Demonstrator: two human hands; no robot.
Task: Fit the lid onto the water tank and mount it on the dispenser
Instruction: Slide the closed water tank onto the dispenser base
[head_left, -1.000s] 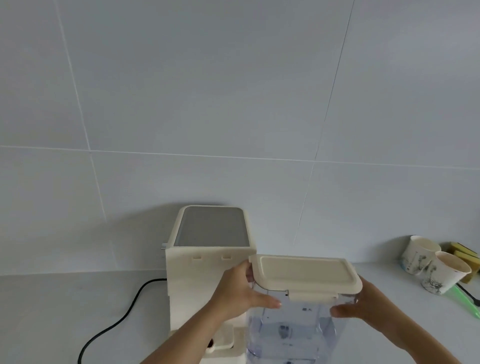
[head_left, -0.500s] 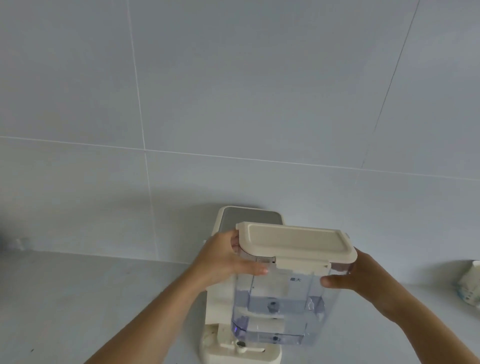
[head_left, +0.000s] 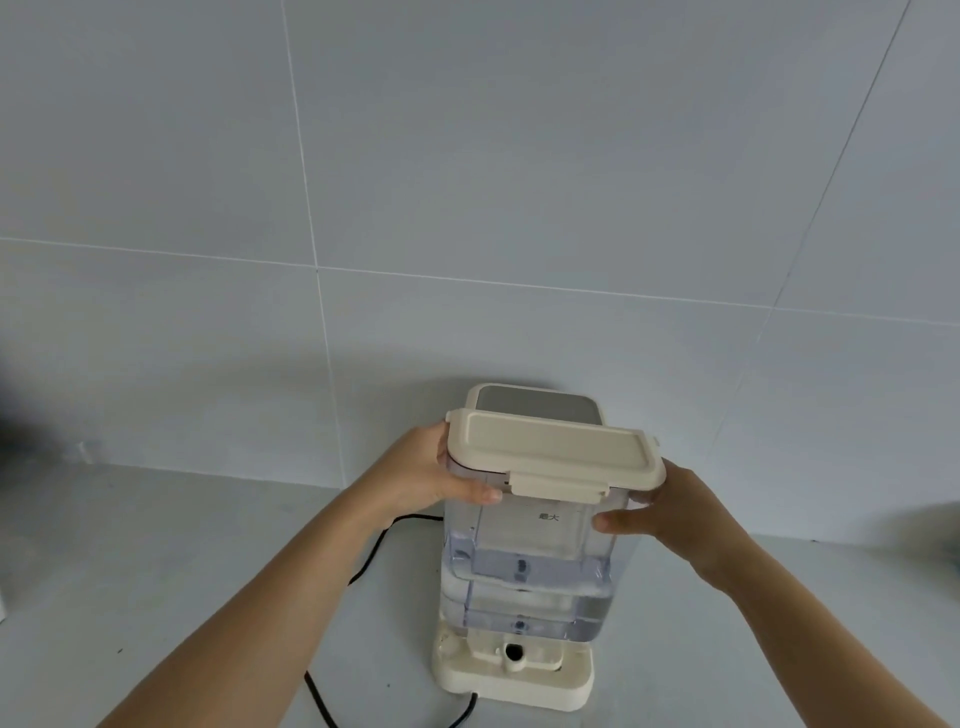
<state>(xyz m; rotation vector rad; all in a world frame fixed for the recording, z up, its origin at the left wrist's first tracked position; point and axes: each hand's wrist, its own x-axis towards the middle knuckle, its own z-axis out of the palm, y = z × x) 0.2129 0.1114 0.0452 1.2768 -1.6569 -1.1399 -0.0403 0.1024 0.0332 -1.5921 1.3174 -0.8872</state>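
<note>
A clear plastic water tank with a little water in it carries a cream lid closed on its top. My left hand grips its left side just under the lid, and my right hand grips its right side. The tank hangs just above the cream base of the dispenser, right in front of the dispenser's upright body, whose grey top panel shows behind the lid. A round port in the base is visible under the tank's bottom edge.
A black power cord runs over the grey counter to the left of the dispenser and loops around its front. A tiled wall rises directly behind.
Both hands have carried the lidded tank from the right side of the dispenser to in front of its body and lowered it over the base. The view has shifted, so the paper cups are out of sight.
</note>
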